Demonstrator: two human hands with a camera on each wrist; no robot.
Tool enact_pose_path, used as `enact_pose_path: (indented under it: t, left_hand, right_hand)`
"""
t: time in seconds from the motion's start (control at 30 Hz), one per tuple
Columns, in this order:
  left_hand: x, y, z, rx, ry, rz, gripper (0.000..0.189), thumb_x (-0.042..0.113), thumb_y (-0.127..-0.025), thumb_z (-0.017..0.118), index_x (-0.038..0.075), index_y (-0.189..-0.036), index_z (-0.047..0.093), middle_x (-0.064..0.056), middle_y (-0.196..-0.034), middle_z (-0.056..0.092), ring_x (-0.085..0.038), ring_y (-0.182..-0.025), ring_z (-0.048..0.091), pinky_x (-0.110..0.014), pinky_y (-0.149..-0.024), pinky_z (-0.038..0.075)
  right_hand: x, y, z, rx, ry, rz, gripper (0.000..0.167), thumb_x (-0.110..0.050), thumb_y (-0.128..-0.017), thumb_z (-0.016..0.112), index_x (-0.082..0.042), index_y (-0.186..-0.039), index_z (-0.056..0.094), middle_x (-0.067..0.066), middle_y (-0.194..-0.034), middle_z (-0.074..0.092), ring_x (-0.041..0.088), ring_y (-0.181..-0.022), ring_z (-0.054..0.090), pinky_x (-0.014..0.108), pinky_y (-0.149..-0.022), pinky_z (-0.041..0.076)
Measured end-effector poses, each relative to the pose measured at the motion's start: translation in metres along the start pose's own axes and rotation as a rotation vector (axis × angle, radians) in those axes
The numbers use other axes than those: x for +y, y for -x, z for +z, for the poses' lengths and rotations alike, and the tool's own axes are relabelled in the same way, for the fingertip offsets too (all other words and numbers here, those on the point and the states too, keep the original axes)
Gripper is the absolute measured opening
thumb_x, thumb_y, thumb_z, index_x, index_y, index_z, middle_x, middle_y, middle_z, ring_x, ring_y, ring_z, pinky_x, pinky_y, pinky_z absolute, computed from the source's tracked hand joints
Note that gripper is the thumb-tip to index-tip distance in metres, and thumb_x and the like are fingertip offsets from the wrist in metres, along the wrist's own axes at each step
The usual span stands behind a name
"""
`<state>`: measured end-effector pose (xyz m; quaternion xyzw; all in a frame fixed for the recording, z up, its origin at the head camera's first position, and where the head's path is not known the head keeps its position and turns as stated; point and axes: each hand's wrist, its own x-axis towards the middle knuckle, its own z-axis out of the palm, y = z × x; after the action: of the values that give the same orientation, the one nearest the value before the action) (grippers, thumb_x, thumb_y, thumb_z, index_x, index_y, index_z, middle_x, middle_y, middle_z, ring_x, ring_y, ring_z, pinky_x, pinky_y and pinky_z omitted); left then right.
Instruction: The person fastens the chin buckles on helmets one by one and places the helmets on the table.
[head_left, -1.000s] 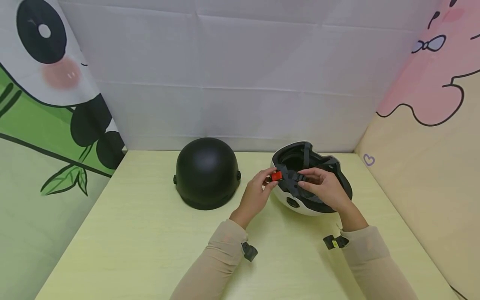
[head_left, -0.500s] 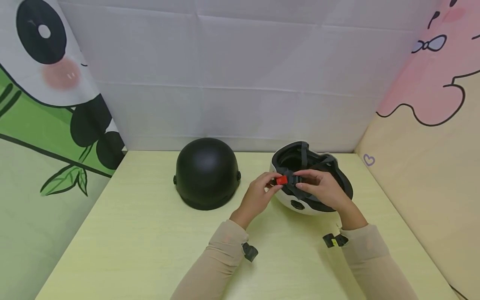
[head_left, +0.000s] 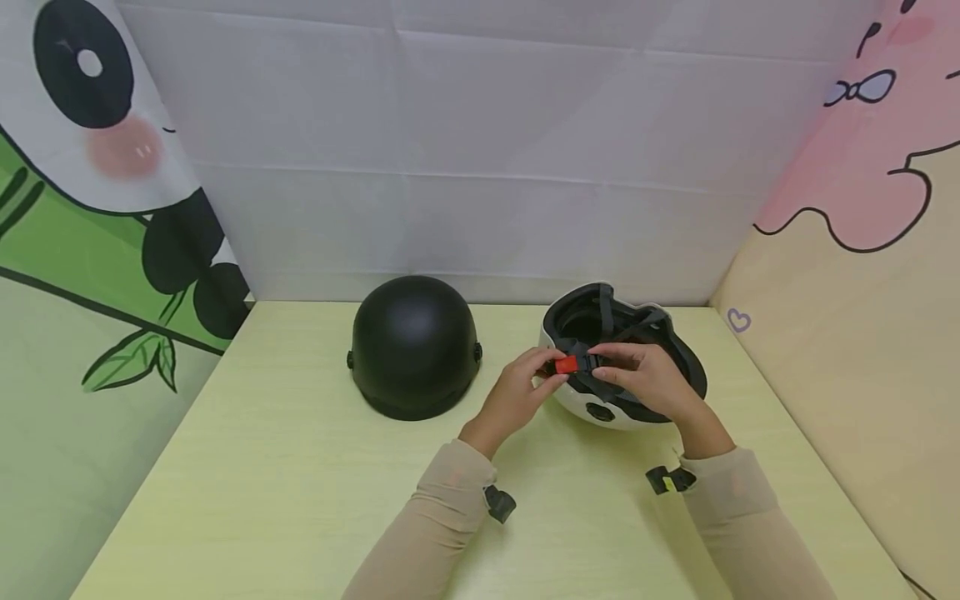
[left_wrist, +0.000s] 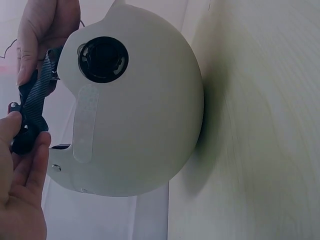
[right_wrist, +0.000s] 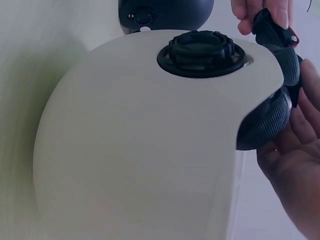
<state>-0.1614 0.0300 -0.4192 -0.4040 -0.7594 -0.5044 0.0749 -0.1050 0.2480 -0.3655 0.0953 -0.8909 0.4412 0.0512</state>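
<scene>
A white helmet (head_left: 573, 407) lies upside down on the table, its dark lining and straps facing up. Over its near-left rim, my left hand (head_left: 516, 398) pinches the red end of the chin-strap buckle (head_left: 567, 364) between thumb and fingers. From the other side, my right hand (head_left: 654, 382) pinches the buckle's black end (head_left: 593, 362). The two ends meet in one line between my hands. In the left wrist view, the dark webbing strap (left_wrist: 39, 95) loops beside the helmet's rim. Fingers partly cover the buckle in both wrist views.
A matte black helmet (head_left: 414, 350) stands dome up to the left of the white one. Both are near the back of the pale wooden table (head_left: 285, 467), before a white cloth wall (head_left: 480, 150). Cartoon-printed panels flank both sides.
The red buckle end has moved right and slightly down in my left hand, from apart to against the black end. My right hand has shifted only slightly. The white helmet has tilted a little.
</scene>
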Motion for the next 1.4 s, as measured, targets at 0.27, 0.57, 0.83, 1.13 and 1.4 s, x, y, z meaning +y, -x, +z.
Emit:
enact_pose_path:
  t: [0.27, 0.57, 0.83, 1.13, 1.4]
  left_hand:
    - [0.004, 0.0, -0.002, -0.001, 0.011, 0.014, 0.025, 0.012, -0.091, 0.07, 0.001, -0.113, 0.063, -0.008, -0.102, 0.063, -0.019, -0.089, 0.061, -0.037, -0.08, 0.053]
    - [0.008, 0.002, -0.001, 0.012, 0.014, 0.005, 0.024, 0.012, -0.091, 0.071, 0.002, -0.112, 0.064, -0.006, -0.102, 0.064, -0.017, -0.088, 0.062, -0.031, -0.076, 0.052]
    - [0.01, 0.005, 0.0, 0.036, 0.029, -0.002, 0.025, 0.012, -0.091, 0.071, 0.002, -0.113, 0.064, -0.006, -0.102, 0.064, -0.016, -0.086, 0.062, -0.022, -0.074, 0.05]
    - [0.016, 0.008, 0.001, 0.072, 0.063, -0.044, 0.03, 0.012, -0.09, 0.072, 0.0, -0.116, 0.065, -0.008, -0.102, 0.064, -0.018, -0.086, 0.064, -0.027, -0.074, 0.052]
    - [0.014, 0.013, 0.003, 0.115, 0.107, -0.013, 0.031, 0.009, -0.089, 0.072, -0.001, -0.118, 0.064, -0.009, -0.106, 0.062, -0.017, -0.089, 0.064, -0.023, -0.079, 0.051]
  right_hand:
    - [-0.005, 0.003, 0.008, 0.036, 0.001, 0.003, 0.029, -0.008, -0.09, 0.07, 0.002, -0.117, 0.069, 0.018, -0.113, 0.067, 0.024, -0.091, 0.064, 0.028, -0.071, 0.051]
    - [-0.004, 0.003, 0.016, 0.042, -0.011, -0.018, 0.027, -0.009, -0.09, 0.07, 0.0, -0.116, 0.07, 0.013, -0.108, 0.069, 0.019, -0.087, 0.065, 0.027, -0.071, 0.052]
    - [-0.004, 0.006, 0.015, 0.042, -0.023, 0.001, 0.031, -0.012, -0.091, 0.07, 0.0, -0.119, 0.069, 0.015, -0.113, 0.067, 0.021, -0.091, 0.066, 0.028, -0.072, 0.053]
    - [-0.004, 0.01, 0.014, 0.053, -0.048, 0.016, 0.032, -0.012, -0.093, 0.068, -0.001, -0.122, 0.066, 0.016, -0.115, 0.066, 0.026, -0.094, 0.063, 0.03, -0.071, 0.051]
    - [0.002, 0.015, 0.011, 0.104, -0.056, 0.045, 0.035, -0.014, -0.095, 0.065, -0.002, -0.128, 0.063, 0.017, -0.119, 0.064, 0.026, -0.1, 0.061, 0.031, -0.077, 0.05]
